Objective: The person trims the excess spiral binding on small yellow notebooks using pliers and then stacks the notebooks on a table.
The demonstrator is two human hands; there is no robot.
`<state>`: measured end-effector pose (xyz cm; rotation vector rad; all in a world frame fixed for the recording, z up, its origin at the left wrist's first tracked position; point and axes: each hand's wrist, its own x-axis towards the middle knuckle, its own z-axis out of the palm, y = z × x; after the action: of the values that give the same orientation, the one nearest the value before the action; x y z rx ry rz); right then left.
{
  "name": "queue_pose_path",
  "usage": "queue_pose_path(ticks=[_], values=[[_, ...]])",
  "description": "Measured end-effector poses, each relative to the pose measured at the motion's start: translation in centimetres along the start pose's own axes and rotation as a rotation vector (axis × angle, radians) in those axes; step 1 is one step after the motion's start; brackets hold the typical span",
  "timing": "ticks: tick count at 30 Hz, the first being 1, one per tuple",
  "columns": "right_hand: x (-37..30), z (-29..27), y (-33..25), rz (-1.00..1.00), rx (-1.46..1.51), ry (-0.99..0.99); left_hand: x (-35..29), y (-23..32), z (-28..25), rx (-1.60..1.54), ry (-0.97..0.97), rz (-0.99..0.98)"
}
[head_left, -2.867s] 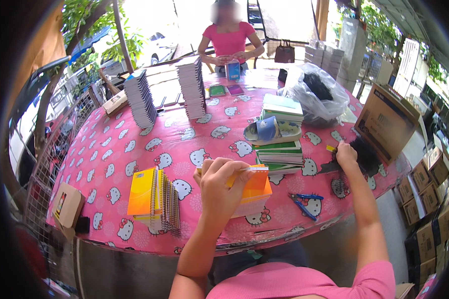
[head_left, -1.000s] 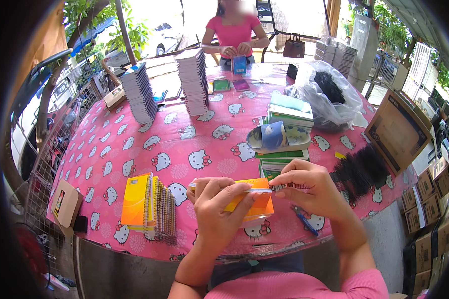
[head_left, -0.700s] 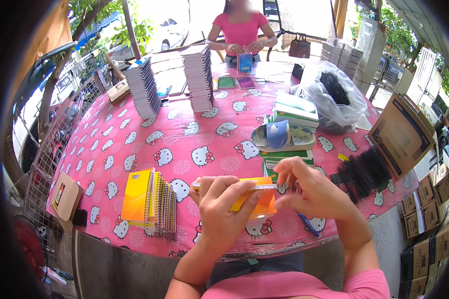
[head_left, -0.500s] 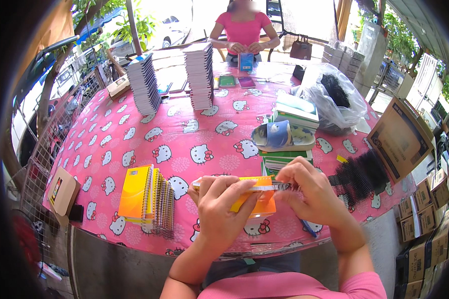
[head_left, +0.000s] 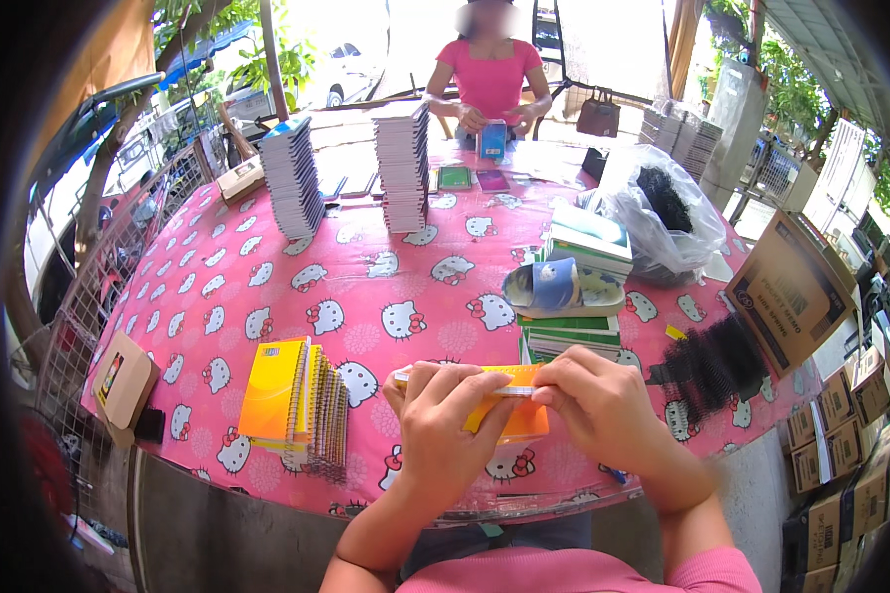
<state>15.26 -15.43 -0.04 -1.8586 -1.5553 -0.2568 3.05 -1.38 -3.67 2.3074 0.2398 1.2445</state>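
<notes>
My left hand (head_left: 443, 427) grips an orange notebook (head_left: 512, 420) from its left side, holding it upright above the near edge of the pink table (head_left: 366, 296). My right hand (head_left: 603, 410) pinches the notebook's top edge at the right, where a thin pale strip runs along it. Left of my hands lies a stack of orange and yellow spiral-bound notebooks (head_left: 292, 395). A pile of black binding coils (head_left: 712, 366) lies to the right.
Green-edged books with a sandal on top (head_left: 574, 296) stand just beyond my hands. Two tall stacks of notebooks (head_left: 346, 178) stand further back. A plastic bag of black coils (head_left: 663, 212), cardboard boxes (head_left: 791, 287) and a person in pink (head_left: 489, 79) are at the far side.
My right hand came back from the black coils at the right and joined the left hand at the notebook's top edge. The notebook stays in my left hand.
</notes>
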Motion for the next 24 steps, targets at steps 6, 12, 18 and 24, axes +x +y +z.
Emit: queue_pose_path(ticks=[6,12,18,24], values=[[-0.1,0.6,-1.5,0.077,-0.129,0.04,0.0,0.1,-0.2,0.017,0.001,0.009],[4.4,-2.4,6.5,0.238,-0.239,-0.005,0.0,-0.4,-1.1,0.035,0.01,0.033],[3.4,-1.4,16.3,0.23,-0.469,-0.382,0.3,-0.6,-0.8,-0.014,0.004,0.073],[3.4,-2.5,13.4,0.214,0.077,0.096,0.3,-0.8,-0.8,-0.025,-0.058,0.037]])
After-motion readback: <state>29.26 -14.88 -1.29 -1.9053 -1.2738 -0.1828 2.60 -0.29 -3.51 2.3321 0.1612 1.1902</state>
